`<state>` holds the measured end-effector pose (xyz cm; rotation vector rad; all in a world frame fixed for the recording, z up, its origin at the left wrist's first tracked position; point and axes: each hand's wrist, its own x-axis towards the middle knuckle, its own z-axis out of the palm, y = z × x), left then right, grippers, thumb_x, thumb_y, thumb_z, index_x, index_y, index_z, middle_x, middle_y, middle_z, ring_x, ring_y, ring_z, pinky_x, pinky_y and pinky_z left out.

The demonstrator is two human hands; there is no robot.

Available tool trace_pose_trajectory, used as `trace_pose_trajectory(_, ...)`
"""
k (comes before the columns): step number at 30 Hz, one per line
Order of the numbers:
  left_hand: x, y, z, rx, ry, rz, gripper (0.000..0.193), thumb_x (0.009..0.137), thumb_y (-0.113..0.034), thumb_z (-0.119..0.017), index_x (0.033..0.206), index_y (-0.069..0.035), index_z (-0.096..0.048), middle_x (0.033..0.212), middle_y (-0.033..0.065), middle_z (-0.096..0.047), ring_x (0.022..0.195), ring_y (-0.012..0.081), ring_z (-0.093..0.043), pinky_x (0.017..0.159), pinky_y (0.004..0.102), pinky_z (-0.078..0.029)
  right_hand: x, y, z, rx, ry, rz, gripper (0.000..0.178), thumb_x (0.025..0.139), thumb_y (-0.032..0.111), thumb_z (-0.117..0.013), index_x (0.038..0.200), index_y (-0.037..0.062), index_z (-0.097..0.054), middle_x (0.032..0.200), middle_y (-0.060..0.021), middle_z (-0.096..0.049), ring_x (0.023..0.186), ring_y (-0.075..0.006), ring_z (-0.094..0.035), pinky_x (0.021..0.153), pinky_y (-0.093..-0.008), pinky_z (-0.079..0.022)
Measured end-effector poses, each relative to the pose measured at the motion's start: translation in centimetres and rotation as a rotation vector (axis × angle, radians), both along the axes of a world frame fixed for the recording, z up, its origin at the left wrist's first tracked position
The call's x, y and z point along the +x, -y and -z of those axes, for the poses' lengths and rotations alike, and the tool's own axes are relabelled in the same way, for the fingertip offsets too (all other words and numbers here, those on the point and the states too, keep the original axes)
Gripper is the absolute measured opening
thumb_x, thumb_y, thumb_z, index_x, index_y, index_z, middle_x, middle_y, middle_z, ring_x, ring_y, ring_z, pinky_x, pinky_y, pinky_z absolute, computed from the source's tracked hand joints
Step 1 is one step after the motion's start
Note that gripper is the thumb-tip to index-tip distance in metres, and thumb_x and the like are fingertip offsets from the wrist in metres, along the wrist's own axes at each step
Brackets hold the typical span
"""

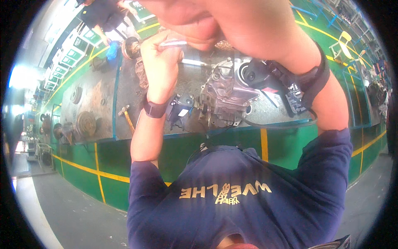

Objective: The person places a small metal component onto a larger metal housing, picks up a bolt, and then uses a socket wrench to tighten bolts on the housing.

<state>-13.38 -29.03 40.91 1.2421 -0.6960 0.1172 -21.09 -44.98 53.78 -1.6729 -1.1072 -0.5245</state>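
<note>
My left hand (159, 62) is raised over the workbench, fingers closed around a thin silvery rod-like tool (174, 42). My right hand (195, 18) is very close to the camera at the top, large and blurred; what it holds is unclear. A black strap (317, 76) wraps my right wrist and a dark band (154, 110) my left. Below the hands a grey metal pump-like assembly (226, 95) sits on the steel workbench (124, 89), with a thin metal shaft (195, 62) sticking out near my left hand.
A small black device (180, 108) lies left of the assembly and a hammer (126, 116) further left. Round metal parts (85, 122) rest on the left bench. Another person with a blue glove (112, 50) works at the far end. The bench front is green with yellow stripes.
</note>
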Motion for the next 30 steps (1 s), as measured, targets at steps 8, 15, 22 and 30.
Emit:
trace_pose_trajectory(8,-1.1,-0.5,0.1,0.031,-0.051,0.055,0.008,0.091,-0.002,-0.067,0.090,-0.001,-0.075,0.071,-0.0067,-0.059,0.061,0.0026,-0.046,0.055,0.0224,-0.034,3.4,-0.4,0.6,-0.010,0.600,-0.015,0.035,0.106,0.024,-0.054,0.075,0.0090,-0.055,0.058,0.0008,-0.042,0.050,-0.0142,-0.038,0.049,-0.0289,-0.033)
trace_pose_trajectory(15,-2.2,-1.6,1.8,0.106,-0.064,-0.014,0.012,0.090,-0.001,-0.065,0.093,-0.001,-0.076,0.069,-0.0067,-0.056,0.061,0.0020,-0.044,0.054,0.0227,-0.032,0.9,-0.4,-0.1,0.089,-0.727,-0.456,0.043,0.107,0.032,-0.056,0.071,0.0096,-0.051,0.061,0.0067,-0.035,0.052,-0.0062,-0.031,0.048,-0.0246,-0.026)
trace_pose_trajectory(22,-1.5,-0.9,1.5,0.033,-0.172,-0.002,0.010,0.091,-0.001,-0.064,0.085,-0.001,-0.072,0.068,-0.0076,-0.053,0.060,0.0020,-0.042,0.054,0.0223,-0.030,0.5,-1.5,-0.6,0.111,-0.823,-0.439,0.050,0.105,0.034,-0.059,0.063,0.0108,-0.045,0.056,0.0074,-0.028,0.049,-0.0055,-0.025,0.046,-0.0262,-0.021)
trace_pose_trajectory(30,0.8,1.8,1.8,0.246,0.574,-0.328,0.011,0.087,-0.001,-0.062,0.091,0.002,-0.072,0.077,0.0033,-0.067,0.066,0.0122,-0.056,0.061,0.0312,-0.043,-2.9,-4.1,3.9,0.659,-0.643,-0.102,0.018,0.103,0.016,-0.066,0.094,0.0021,-0.071,0.073,-0.0032,-0.072,0.072,-0.0037,-0.064,0.057,-0.0209,-0.046)
